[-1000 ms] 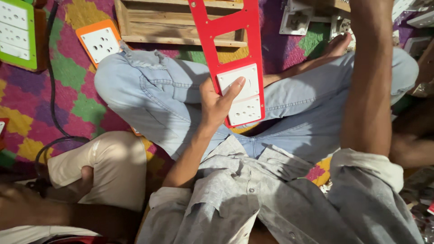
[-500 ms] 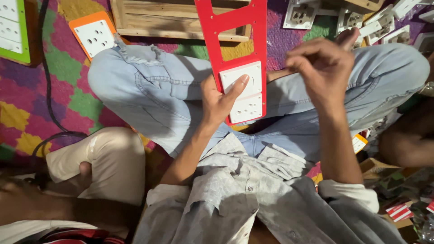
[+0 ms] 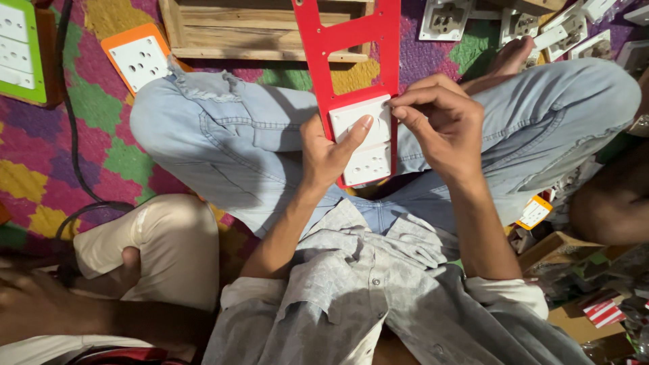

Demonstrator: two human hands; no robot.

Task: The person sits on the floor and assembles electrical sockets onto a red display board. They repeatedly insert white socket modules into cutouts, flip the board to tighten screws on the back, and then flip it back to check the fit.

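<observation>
In the head view, you are sitting cross-legged and resting the red frame (image 3: 351,40) across your lap, its lower end lying on your jeans (image 3: 223,135). Your left hand (image 3: 324,152) is gripping the lower left edge of the red frame, thumb stretched across the front of the upper white socket module (image 3: 362,122). Your right hand (image 3: 439,122) is closing its fingertips in a pinch at the upper right corner of that module; whether they are holding a small part there cannot be told. A second white socket module (image 3: 368,164) is sitting just below the first, inside the red frame. The red frame is running its long axis away from your body, its near end at your lap and its far end passing out of view beyond the wooden tray (image 3: 257,30). The sockets are facing up toward you. Risk assessment: the module is likely seating unevenly, because you are pressing only one corner; it could tilt or pop out of the red frame. The red frame could also pivot on your knee, since only one hand is steadying it. An orange-edged socket plate (image 3: 138,57) is lying left of the red frame, and another person's knee (image 3: 169,250) is resting below and left of it.
</observation>
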